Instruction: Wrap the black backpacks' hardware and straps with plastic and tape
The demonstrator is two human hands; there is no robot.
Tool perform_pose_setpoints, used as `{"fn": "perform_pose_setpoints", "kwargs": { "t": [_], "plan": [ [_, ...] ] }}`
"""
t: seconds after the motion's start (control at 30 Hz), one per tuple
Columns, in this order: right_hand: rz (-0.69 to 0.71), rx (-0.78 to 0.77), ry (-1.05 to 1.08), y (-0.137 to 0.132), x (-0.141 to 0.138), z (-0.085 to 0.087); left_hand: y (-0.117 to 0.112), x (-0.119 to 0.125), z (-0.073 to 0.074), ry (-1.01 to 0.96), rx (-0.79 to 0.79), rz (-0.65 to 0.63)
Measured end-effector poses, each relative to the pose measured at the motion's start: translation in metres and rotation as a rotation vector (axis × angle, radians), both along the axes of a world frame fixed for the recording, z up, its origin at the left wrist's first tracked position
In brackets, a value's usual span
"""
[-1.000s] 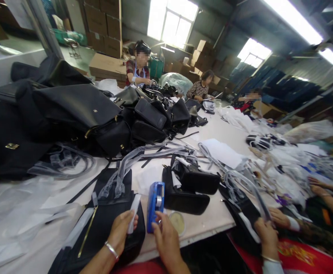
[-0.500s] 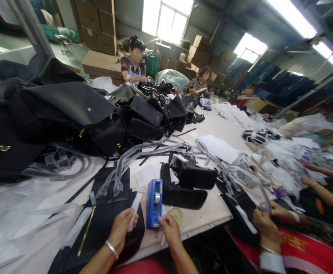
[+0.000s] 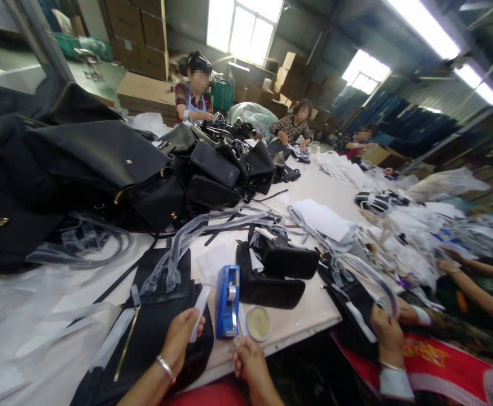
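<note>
My left hand rests on a flat black bag at the table's near edge, fingers closed on a white strip wrapped round part of the bag. My right hand is at the table edge just below a blue tape dispenser, fingers pinched together, apparently on a length of clear tape drawn from it. A small round lid lies right of the dispenser.
A heap of black bags fills the left and far side. More black bags, plastic-wrapped straps and white paper lie in the middle. A neighbour's hands work on a bag at right. Other people sit at the far end.
My right hand has pulled back from the dispenser toward me, down to the table edge. My left hand has kept its hold on the white strip.
</note>
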State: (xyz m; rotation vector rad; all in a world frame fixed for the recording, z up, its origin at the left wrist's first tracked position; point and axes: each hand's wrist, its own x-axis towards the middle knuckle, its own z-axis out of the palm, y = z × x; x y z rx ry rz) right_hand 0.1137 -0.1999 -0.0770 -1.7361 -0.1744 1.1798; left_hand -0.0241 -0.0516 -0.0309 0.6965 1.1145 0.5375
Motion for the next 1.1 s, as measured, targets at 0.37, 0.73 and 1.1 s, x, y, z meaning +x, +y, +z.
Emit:
{"fn": "perform_pose_setpoints", "kwargs": {
  "t": [0.37, 0.73, 1.1],
  "plan": [
    [0.193, -0.023, -0.362, -0.016, 0.015, 0.000, 0.001, 0.000, 0.000, 0.018, 0.022, -0.019],
    [0.629, 0.327, -0.494, 0.077, -0.011, 0.106, 0.000, 0.009, 0.009, -0.037, 0.092, -0.152],
    [0.787, 0.365, -0.517, 0.089, -0.007, 0.086, 0.003, 0.000, 0.007, -0.094, 0.069, -0.250]
  ]
}}
